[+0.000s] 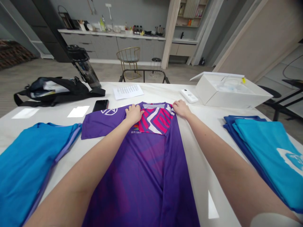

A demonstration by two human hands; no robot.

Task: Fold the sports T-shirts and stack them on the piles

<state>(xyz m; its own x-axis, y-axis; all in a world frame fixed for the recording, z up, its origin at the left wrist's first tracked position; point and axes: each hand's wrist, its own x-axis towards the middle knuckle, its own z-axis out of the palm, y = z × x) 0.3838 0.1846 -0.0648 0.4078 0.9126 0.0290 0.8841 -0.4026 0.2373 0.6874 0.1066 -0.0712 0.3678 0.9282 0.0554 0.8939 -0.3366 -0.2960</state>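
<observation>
Purple jersey (pixel 142 164) stretches away from the near edge of the view across the counter (pixel 203 138), its collar between the two hands. White lettering beneath a small colored logo (pixel 135 127) on its chest is too small to read; a white circled star emblem (pixel 109 111) marks the sleeve. The left hand (pixel 134 114) rests on the jersey beside the collar, fingers loosely bent; whether it grips, I cannot tell. The right hand (pixel 181 108) is closed on the opposite shoulder edge. Print on the paper sheet (pixel 128 92) beyond is illegible.
</observation>
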